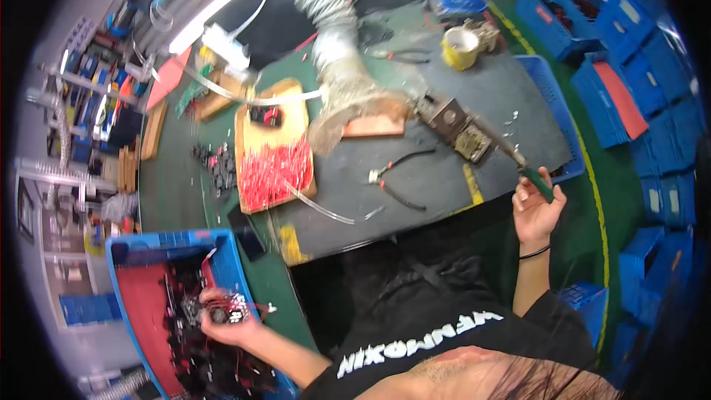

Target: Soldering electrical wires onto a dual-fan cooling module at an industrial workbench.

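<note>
My right hand (pixel 535 211) holds a soldering iron by its green handle (pixel 538 184). The iron's metal shaft points up and left, toward an iron stand (pixel 448 120) with a dirty yellowish cleaning pad (pixel 472 142). My left hand (pixel 229 327) is over the blue bin (pixel 238 263) at the lower left, somewhat blurred. Its fingers are closed around a small black part with red wires (pixel 235 308). Many dark parts (pixel 194 355) lie heaped in the bin under that hand, over a red lining.
Mid-table lie black-handled pliers (pixel 400 178), beside a wooden tray (pixel 307 115) of red wire pieces. A flexible fume duct (pixel 333 52) hangs over the table. More pliers (pixel 400 54) and a yellow cup (pixel 461 48) sit farther back. Blue crates (pixel 622 96) stand at right.
</note>
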Available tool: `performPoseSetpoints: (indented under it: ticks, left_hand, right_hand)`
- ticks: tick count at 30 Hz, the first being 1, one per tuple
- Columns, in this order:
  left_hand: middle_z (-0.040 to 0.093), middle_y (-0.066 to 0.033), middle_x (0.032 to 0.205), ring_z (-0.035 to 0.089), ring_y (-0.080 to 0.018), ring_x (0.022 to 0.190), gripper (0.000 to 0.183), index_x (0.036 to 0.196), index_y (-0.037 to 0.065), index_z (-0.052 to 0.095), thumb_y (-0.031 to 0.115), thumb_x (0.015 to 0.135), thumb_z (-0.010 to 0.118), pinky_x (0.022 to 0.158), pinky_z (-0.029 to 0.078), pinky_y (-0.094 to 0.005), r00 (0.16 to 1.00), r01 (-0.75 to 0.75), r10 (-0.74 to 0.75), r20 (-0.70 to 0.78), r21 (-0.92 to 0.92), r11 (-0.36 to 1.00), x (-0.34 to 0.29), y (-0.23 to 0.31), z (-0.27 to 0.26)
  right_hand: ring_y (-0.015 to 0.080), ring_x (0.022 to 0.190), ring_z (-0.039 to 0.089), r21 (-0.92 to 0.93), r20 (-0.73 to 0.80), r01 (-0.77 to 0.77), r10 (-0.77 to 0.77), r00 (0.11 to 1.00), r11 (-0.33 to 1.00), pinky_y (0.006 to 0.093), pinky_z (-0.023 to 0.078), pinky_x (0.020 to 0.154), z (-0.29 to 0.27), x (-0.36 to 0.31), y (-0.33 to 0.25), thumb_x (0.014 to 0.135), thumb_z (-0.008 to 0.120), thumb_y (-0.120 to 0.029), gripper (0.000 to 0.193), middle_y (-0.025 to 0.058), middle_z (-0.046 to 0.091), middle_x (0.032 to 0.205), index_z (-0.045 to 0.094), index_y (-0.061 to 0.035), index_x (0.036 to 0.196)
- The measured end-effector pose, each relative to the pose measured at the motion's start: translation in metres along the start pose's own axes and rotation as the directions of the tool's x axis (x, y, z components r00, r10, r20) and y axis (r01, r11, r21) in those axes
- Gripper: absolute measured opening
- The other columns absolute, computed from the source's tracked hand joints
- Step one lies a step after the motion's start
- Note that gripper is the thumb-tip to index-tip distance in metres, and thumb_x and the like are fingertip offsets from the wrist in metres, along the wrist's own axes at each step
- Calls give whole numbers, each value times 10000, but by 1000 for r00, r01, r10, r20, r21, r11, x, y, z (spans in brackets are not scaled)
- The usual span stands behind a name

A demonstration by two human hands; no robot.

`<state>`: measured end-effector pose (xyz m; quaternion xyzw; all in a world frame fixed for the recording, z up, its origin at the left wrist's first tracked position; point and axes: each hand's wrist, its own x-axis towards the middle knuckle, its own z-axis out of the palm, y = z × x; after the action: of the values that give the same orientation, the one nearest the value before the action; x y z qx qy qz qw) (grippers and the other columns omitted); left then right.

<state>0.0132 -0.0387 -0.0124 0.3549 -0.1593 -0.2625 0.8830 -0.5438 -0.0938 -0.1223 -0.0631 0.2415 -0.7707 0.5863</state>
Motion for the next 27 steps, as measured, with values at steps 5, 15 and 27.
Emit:
performPoseSetpoints:
  ticks: [5, 15, 27]
  left_hand:
    - [484, -59, 840, 479, -177, 752, 497, 1045, 3, 472, 258, 704, 728, 628, 391, -298, 568, 768, -708, 420, 39, 639, -100, -90, 95]
    - [508, -146, 1279, 569, -247, 1079, 859, 1404, 40, 317, -16, 684, 784, 948, 463, -346, 388, 353, -804, 450, 734, 581, -123, -190, 157]
    - [606, -185, 1191, 603, -277, 1042, 690, 1321, 2, 478, -4, 691, 760, 931, 476, -357, 497, -454, -590, 636, 770, 448, -109, -237, 172]
  right_hand:
    - [216, 724, 486, 3, 75, 37, -37, 996, 999, 287, 410, 543, -16, 12, -18, 924, 458, -396, 469, 193, 581, 1038, 576, -82, 1253]
    - [214, 749, 459, 37, 22, 13, -14, 1000, 999, 287, 400, 576, -46, 41, -27, 908, 476, -358, 438, 190, 546, 1062, 571, -80, 1233]
    - [228, 814, 460, -4, -76, 19, -20, 997, 1000, 312, 428, 703, -48, 51, -26, 909, 475, -337, 440, 193, 513, 1107, 557, -72, 1250]
